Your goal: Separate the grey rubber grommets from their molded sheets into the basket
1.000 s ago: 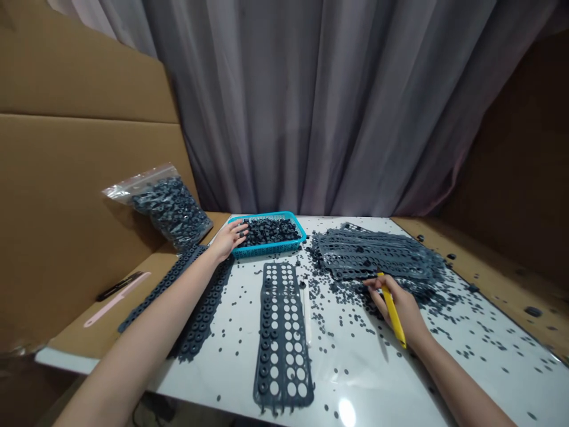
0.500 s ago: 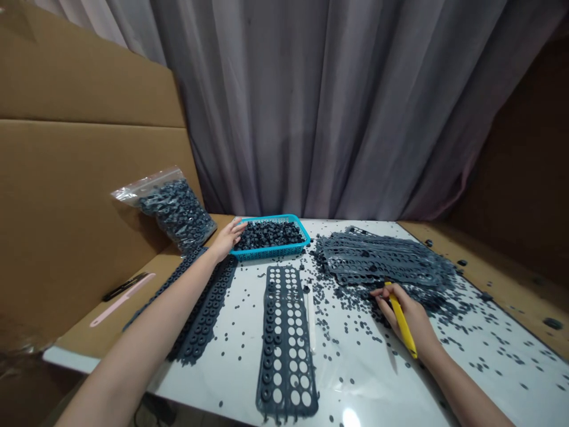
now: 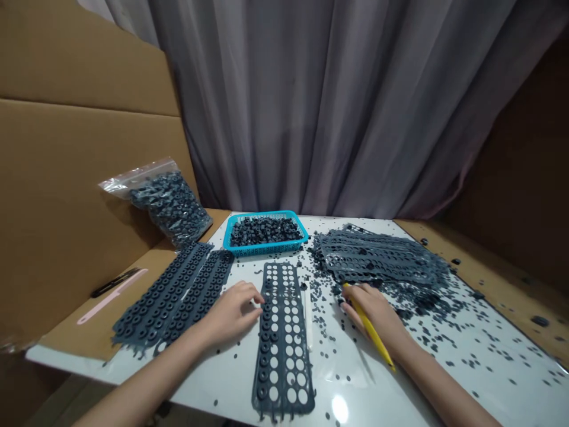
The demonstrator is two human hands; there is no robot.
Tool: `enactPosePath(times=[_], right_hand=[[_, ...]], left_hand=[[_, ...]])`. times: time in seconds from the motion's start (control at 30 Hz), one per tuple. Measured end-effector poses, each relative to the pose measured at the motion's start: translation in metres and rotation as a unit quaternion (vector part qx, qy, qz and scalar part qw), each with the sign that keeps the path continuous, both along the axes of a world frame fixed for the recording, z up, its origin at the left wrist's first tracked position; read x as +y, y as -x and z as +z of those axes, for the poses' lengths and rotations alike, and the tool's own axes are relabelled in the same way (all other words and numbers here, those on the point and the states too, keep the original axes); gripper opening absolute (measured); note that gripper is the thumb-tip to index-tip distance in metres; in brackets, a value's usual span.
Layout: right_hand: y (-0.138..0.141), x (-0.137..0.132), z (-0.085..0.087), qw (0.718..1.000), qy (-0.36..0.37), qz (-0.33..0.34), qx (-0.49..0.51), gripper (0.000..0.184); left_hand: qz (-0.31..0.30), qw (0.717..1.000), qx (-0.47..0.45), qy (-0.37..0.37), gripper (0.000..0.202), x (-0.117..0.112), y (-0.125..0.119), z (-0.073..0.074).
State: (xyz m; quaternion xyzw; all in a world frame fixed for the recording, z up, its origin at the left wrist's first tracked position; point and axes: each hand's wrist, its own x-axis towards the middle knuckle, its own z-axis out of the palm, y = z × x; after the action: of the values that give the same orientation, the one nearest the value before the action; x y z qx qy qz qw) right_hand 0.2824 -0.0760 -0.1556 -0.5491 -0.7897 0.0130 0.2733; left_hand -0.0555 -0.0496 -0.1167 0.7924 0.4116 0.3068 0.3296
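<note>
My left hand is at the left edge of a dark perforated rubber sheet, fingers curved, thumb and index fingertip apart; I see nothing held between them. Thick black rings fill much of the sheet's left column, while most other holes show white table. My right hand grips a slim yellow pen-shaped tool, which slants across the palm. Its fingertips are near small black pieces in front of the sheet pile. At the back stands a turquoise basket of loose black rings.
Ring-covered strips lie on the left. Behind them leans a zip bag of rings. A pink stick rests on the cardboard. Perforated sheets are piled at the right among scattered discs. A white stick lies beside the middle sheet.
My left hand has come back from the basket to the left edge of the middle sheet. My right hand, with the yellow tool, has shifted left. The view has moved slightly.
</note>
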Motion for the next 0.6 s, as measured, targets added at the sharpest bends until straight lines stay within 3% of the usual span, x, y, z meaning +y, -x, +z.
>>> enactPosePath(times=[0.1, 0.2, 0.27, 0.4, 0.47, 0.6], right_hand=[[0.019, 0.007, 0.008, 0.999, 0.019, 0.026, -0.027, 0.019], [0.044, 0.014, 0.018, 0.991, 0.049, 0.018, 0.121, 0.029], [0.067, 0.022, 0.023, 0.962, 0.102, 0.009, 0.253, 0.033], [0.118, 0.049, 0.02, 0.862, 0.214, 0.004, 0.46, 0.017], [0.136, 0.062, 0.013, 0.843, 0.23, -0.019, 0.486, 0.009], [0.147, 0.069, -0.001, 0.843, 0.232, -0.053, 0.482, 0.007]], left_hand=[[0.047, 0.996, 0.053, -0.053, 0.013, 0.011, -0.009, -0.01], [0.075, 0.994, 0.051, -0.061, 0.013, 0.04, -0.015, -0.017], [0.067, 0.995, 0.051, -0.056, 0.015, 0.056, -0.017, -0.023], [0.027, 0.997, 0.067, -0.041, 0.022, 0.069, -0.02, -0.034], [0.016, 0.996, 0.077, -0.039, 0.023, 0.068, -0.019, -0.036], [0.022, 0.994, 0.095, -0.056, 0.024, 0.064, -0.016, -0.035]])
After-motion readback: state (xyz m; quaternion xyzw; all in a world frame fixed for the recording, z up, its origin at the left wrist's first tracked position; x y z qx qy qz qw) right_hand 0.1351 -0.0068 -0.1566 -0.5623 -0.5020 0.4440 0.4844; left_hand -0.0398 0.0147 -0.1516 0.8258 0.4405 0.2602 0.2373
